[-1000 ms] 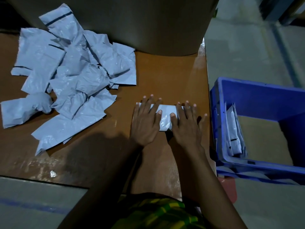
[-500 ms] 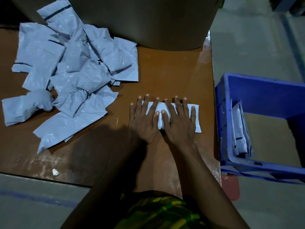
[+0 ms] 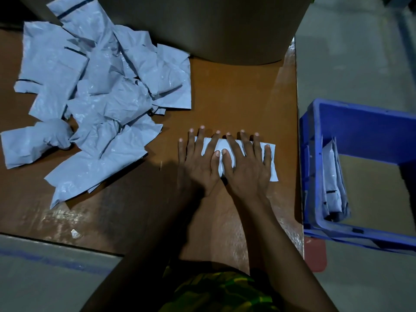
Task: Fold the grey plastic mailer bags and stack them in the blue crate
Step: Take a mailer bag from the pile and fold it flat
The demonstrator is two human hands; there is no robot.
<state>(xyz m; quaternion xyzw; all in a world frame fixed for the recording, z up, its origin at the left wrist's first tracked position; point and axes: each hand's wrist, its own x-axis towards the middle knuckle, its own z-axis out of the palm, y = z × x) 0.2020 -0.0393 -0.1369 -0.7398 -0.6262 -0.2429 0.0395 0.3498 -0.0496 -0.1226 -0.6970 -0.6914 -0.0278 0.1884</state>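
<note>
At the 12 o'clock edge of the view stands a large cardboard box (image 3: 202, 25), resting on a brown surface (image 3: 236, 97) that fills the middle, with grey floor (image 3: 349, 64) beyond its 3 o'clock side. Toward 10 o'clock a loose pile of grey mailer bags (image 3: 101, 97) lies crumpled and overlapping on the surface, some showing a dark strip along one edge, one twisted into a knot-like bunch at 9 o'clock. At 3 o'clock, just off the surface's edge, sits the blue crate (image 3: 360, 122); a few folded bags (image 3: 333, 181) stand on edge inside it, leaning against its 9 o'clock wall, and the rest of its floor shows brown. At 6 o'clock a green and yellow patterned garment (image 3: 220, 291) shows between the person's forearms. Near the centre, slightly toward 4 o'clock, one folded mailer (image 3: 273, 170) lies flat on the surface as a narrow strip. The left grip (image 3: 198, 167) presses down on its 9 o'clock half and the right grip (image 3: 247, 172) on its 3 o'clock half; both are released, fingers straight and spread, palms down, thumbs touching over the middle. A small shiny scrap (image 3: 75, 233) lies on the surface at 8 o'clock.
</note>
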